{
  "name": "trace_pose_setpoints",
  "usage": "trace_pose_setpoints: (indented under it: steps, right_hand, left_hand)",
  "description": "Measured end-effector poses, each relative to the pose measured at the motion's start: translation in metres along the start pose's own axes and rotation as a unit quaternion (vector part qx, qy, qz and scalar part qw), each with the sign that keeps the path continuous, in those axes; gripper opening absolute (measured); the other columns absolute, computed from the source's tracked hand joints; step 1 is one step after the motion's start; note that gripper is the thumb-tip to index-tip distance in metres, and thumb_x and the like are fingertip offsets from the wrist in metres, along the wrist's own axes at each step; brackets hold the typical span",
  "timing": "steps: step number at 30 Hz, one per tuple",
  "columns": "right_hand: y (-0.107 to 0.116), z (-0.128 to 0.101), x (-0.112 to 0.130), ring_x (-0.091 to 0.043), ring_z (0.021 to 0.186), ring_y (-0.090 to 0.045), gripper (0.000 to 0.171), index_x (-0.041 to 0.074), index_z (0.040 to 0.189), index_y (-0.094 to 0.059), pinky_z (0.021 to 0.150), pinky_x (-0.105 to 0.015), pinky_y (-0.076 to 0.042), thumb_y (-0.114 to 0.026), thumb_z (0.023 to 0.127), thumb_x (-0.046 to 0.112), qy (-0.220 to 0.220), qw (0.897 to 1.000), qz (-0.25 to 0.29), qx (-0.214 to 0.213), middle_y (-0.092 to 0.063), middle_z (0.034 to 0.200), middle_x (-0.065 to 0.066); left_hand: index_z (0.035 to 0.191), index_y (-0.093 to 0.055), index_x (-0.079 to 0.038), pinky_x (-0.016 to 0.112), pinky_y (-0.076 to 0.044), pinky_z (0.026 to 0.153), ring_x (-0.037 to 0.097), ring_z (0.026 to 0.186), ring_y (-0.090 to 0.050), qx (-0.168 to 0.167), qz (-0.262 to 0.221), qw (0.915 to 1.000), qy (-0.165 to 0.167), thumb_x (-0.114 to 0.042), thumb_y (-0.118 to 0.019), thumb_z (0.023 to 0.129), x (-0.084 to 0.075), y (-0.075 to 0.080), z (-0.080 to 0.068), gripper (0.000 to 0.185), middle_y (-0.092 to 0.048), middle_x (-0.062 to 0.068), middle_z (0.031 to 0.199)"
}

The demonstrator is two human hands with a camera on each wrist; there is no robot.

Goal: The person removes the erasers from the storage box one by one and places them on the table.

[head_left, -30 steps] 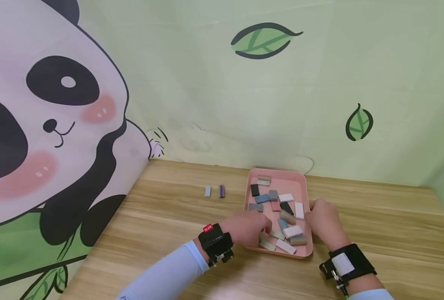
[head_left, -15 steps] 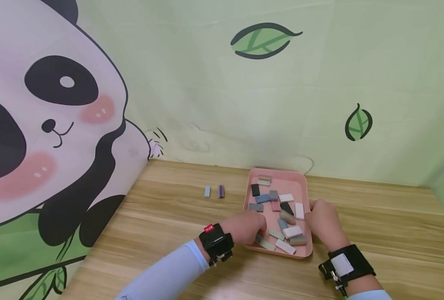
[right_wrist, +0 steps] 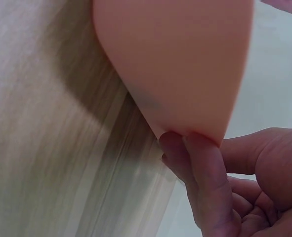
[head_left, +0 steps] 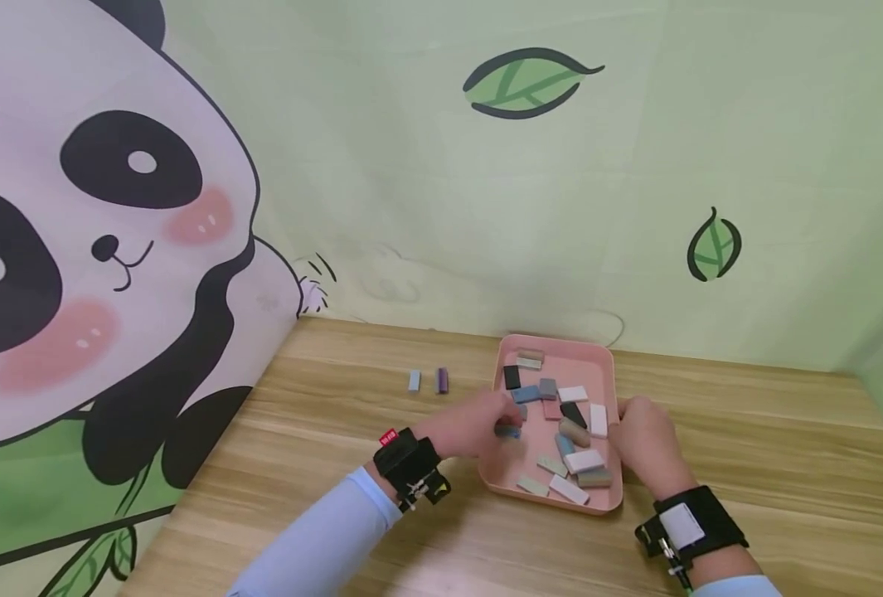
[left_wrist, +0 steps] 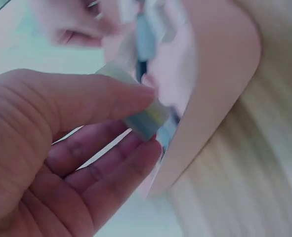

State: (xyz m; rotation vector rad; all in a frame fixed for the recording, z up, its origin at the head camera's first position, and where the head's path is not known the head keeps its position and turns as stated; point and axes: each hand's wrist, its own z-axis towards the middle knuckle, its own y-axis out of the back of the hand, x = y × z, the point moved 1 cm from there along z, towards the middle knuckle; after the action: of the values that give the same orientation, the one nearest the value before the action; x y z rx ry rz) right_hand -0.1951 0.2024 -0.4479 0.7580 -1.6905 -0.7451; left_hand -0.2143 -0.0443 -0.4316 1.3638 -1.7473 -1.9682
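Pinching a small block (left_wrist: pixel 149 121), your left grip (head_left: pixel 467 425) crosses the left edge of the pink tray (head_left: pixel 579 369); your right grip (head_left: pixel 648 439) holds the tray's right rim. Wooden bench (head_left: pixel 329 398) spreads on both sides, running back to a green printed backdrop (head_left: pixel 620 207). The block looks pale blue-green, streaked yellow.

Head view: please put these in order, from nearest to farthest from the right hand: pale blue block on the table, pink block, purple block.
1. Pink block, inside the tray, left of the right hand.
2. Purple block, on the table, left of the tray.
3. Pale blue block, on the table, farther left.
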Motion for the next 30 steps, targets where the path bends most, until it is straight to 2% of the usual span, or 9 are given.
trace_pose_setpoints:
  steps: [4,8,11,14,17,21,26,30]
  right_hand:
    - [-0.001,0.001,-0.001,-0.018,0.061,-0.056,0.022,-0.004,0.098,-0.067,0.049,-0.026,-0.042,-0.051,0.086,0.005,-0.003,1.0,0.001,0.002,-0.06,0.076,-0.011]
    - [-0.002,0.001,-0.002,-0.019,0.062,-0.056,0.021,-0.004,0.099,-0.067,0.05,-0.026,-0.042,-0.052,0.087,0.005,-0.011,1.0,0.001,0.006,-0.06,0.077,-0.012]
    - [-0.002,0.001,-0.004,-0.019,0.062,-0.056,0.021,-0.004,0.099,-0.067,0.05,-0.026,-0.043,-0.052,0.087,0.005,-0.014,1.0,0.001,0.007,-0.06,0.078,-0.012]
    - [-0.003,0.001,-0.004,-0.019,0.062,-0.057,0.021,-0.004,0.098,-0.067,0.05,-0.026,-0.043,-0.052,0.087,0.006,-0.014,1.0,0.0,0.007,-0.061,0.078,-0.012]
    - [-0.003,0.001,-0.005,-0.018,0.062,-0.057,0.021,-0.004,0.097,-0.067,0.05,-0.026,-0.043,-0.052,0.087,0.005,-0.015,1.0,0.0,0.008,-0.061,0.078,-0.012]
    - [-0.003,0.001,-0.004,-0.018,0.061,-0.056,0.021,-0.004,0.098,-0.067,0.049,-0.026,-0.043,-0.051,0.087,0.005,-0.019,1.0,0.003,0.011,-0.06,0.077,-0.012]
    - [-0.003,0.001,-0.004,-0.018,0.061,-0.056,0.021,-0.003,0.098,-0.067,0.049,-0.026,-0.043,-0.051,0.087,0.006,-0.02,1.0,0.004,0.01,-0.06,0.077,-0.012]
    - [-0.003,0.002,-0.003,-0.018,0.062,-0.057,0.022,-0.003,0.098,-0.067,0.05,-0.026,-0.043,-0.051,0.087,0.006,-0.023,1.0,0.006,0.009,-0.061,0.078,-0.012]
  left_hand:
    - [0.1,-0.068,-0.015,0.021,-0.047,0.07,0.01,0.079,-0.056,-0.065,-0.019,0.9965,0.049,-0.005,-0.065,0.082,0.011,0.022,-0.009,0.021,-0.063,-0.007,0.09]
    - [0.098,-0.066,-0.016,0.023,-0.05,0.068,0.011,0.08,-0.059,-0.136,-0.047,0.9838,0.107,-0.011,-0.069,0.08,0.03,0.042,-0.019,0.019,-0.064,-0.005,0.089]
    - [0.101,-0.065,-0.013,0.024,-0.05,0.066,0.012,0.081,-0.059,-0.193,-0.07,0.9672,0.15,-0.012,-0.071,0.079,0.049,0.054,-0.026,0.023,-0.065,-0.001,0.09]
    - [0.105,-0.066,-0.01,0.025,-0.05,0.065,0.015,0.082,-0.06,-0.254,-0.081,0.9454,0.188,-0.013,-0.072,0.079,0.067,0.062,-0.034,0.027,-0.065,0.003,0.092]
    - [0.106,-0.066,-0.006,0.028,-0.05,0.063,0.018,0.08,-0.061,-0.305,-0.091,0.9223,0.219,-0.011,-0.071,0.078,0.086,0.064,-0.04,0.028,-0.065,0.007,0.092]
    - [0.105,-0.066,-0.004,0.029,-0.05,0.065,0.02,0.08,-0.061,-0.334,-0.087,0.9,0.266,-0.012,-0.072,0.076,0.111,0.056,-0.045,0.031,-0.066,0.009,0.091]
    - [0.102,-0.066,-0.002,0.029,-0.048,0.062,0.02,0.077,-0.06,-0.338,-0.077,0.8837,0.315,-0.014,-0.072,0.074,0.134,0.045,-0.048,0.031,-0.066,0.008,0.089]
    - [0.098,-0.067,0.0,0.032,-0.048,0.064,0.023,0.077,-0.06,-0.344,-0.072,0.873,0.339,-0.017,-0.073,0.074,0.141,0.04,-0.05,0.03,-0.067,0.011,0.091]
